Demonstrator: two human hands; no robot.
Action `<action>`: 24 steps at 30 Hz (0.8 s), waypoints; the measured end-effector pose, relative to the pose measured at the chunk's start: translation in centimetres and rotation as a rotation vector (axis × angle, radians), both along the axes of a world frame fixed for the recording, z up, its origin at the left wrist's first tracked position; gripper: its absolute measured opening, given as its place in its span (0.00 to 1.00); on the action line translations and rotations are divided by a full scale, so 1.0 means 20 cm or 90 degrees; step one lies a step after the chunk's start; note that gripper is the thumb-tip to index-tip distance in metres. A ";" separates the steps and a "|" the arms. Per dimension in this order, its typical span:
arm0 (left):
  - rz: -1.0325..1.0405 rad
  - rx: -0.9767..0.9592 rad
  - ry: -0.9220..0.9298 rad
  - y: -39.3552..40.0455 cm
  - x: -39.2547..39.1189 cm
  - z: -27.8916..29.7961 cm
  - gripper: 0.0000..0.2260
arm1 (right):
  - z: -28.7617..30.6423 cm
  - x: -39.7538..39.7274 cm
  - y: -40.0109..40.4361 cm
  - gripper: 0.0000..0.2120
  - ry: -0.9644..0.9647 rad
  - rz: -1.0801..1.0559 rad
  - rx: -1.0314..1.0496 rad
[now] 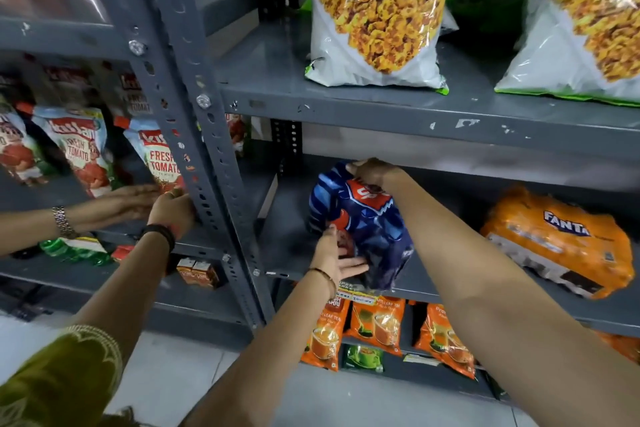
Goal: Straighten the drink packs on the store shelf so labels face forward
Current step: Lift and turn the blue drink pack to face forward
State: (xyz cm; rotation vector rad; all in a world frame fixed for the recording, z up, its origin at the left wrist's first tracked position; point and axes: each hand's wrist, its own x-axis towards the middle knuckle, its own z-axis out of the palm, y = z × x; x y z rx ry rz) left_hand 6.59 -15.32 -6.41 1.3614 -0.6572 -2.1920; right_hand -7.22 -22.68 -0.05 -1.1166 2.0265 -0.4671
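A blue shrink-wrapped drink pack (370,232) with a red label stands tilted on the grey middle shelf (287,246). My right hand (372,173) grips its top edge from above. Against its lower left side presses my left hand (337,258), fingers spread around the wrap. The red label faces up and forward, partly under my right hand. To the right an orange Fanta drink pack (561,243) lies at an angle on the same shelf, with its label turned upward and nothing touching it.
Another person's two hands (152,206) handle tomato ketchup pouches (81,149) on the left rack, behind a perforated grey upright (207,156). Big snack bags (377,17) stand on the shelf above. Orange tea packets (377,322) fill the shelf below.
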 end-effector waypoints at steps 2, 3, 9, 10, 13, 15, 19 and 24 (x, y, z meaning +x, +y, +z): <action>-0.013 0.014 0.019 -0.01 0.00 -0.01 0.26 | 0.01 0.00 -0.02 0.21 0.032 0.060 -0.005; -0.027 0.012 0.006 -0.02 0.01 -0.01 0.26 | 0.02 -0.01 -0.02 0.20 0.047 0.085 -0.013; 0.052 -0.222 -0.356 -0.28 0.11 -0.03 0.26 | -0.03 0.00 -0.02 0.22 0.228 0.092 -0.060; 0.063 -0.279 -0.359 -0.33 0.12 0.01 0.26 | -0.03 -0.01 0.00 0.25 0.267 0.089 -0.057; 0.035 -0.356 -0.206 -0.43 0.10 0.09 0.26 | 0.00 -0.07 0.13 0.40 0.240 0.114 0.002; -0.042 -0.331 -0.127 -0.44 0.06 0.13 0.25 | 0.04 -0.10 0.24 0.51 0.187 0.148 0.089; -0.094 -0.362 -0.170 -0.46 0.00 0.11 0.24 | 0.05 -0.16 0.39 0.50 0.156 0.140 0.114; -0.061 -0.391 -0.216 -0.45 0.01 0.10 0.19 | -0.02 -0.19 0.50 0.49 0.096 0.000 0.010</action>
